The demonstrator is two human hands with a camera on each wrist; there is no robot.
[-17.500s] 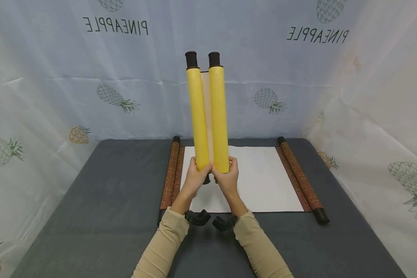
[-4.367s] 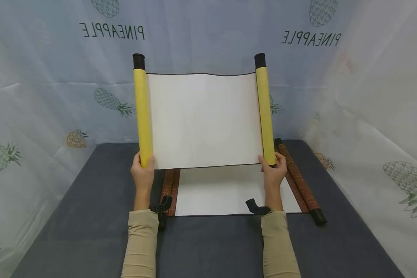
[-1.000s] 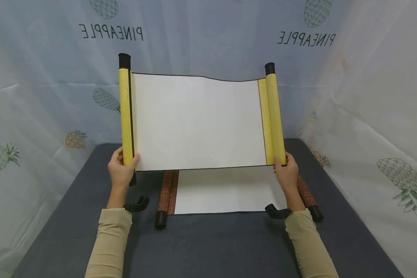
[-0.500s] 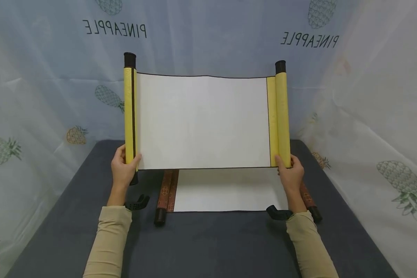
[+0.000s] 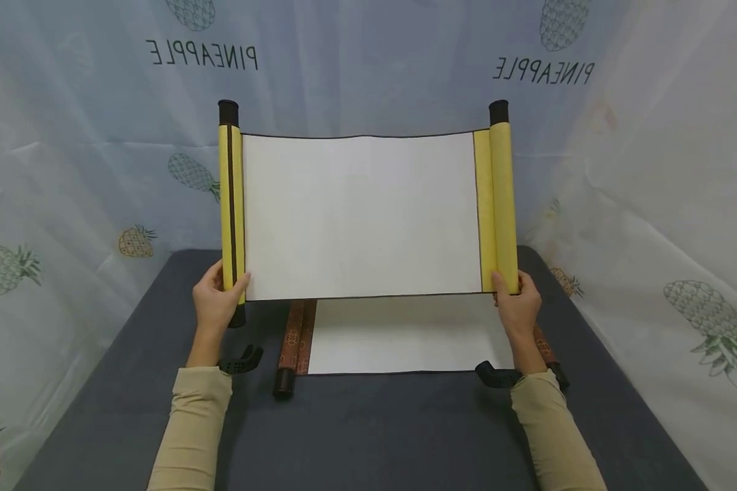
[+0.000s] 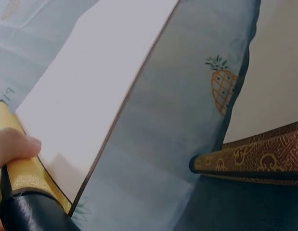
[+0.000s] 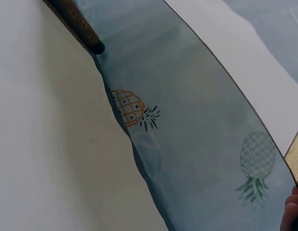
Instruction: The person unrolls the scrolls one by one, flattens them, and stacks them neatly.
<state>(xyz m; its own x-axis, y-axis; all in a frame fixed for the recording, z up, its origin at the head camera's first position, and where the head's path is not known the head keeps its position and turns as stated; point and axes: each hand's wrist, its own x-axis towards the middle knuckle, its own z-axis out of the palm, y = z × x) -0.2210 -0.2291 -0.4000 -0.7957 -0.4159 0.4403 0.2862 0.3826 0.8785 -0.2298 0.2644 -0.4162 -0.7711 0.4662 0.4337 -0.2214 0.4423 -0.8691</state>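
Note:
A yellow hanging scroll [image 5: 362, 218] is held up unrolled above the table, its blank white sheet facing me. My left hand [image 5: 215, 300] grips the lower part of the left roller [image 5: 228, 204], thumb across its front. In the left wrist view, the thumb [image 6: 18, 147] presses on the yellow covering just above the black end knob [image 6: 35, 211]. My right hand [image 5: 518, 305] holds the bottom of the right roller [image 5: 503, 211], where a yellow border strip shows beside it. Only its fingertips [image 7: 292, 211] appear at the edge of the right wrist view.
Beneath the raised scroll, a second scroll [image 5: 399, 341] with brown patterned rollers lies open on the dark grey table [image 5: 368, 436]. The raised sheet hides its far part. Pineapple-printed curtains [image 5: 368, 68] enclose the back and sides.
The two yellow rollers, side by side at first, have been drawn apart, unrolling the white sheet between them. Over the last second the right roller has shifted slightly rightward; both hands keep their grip.

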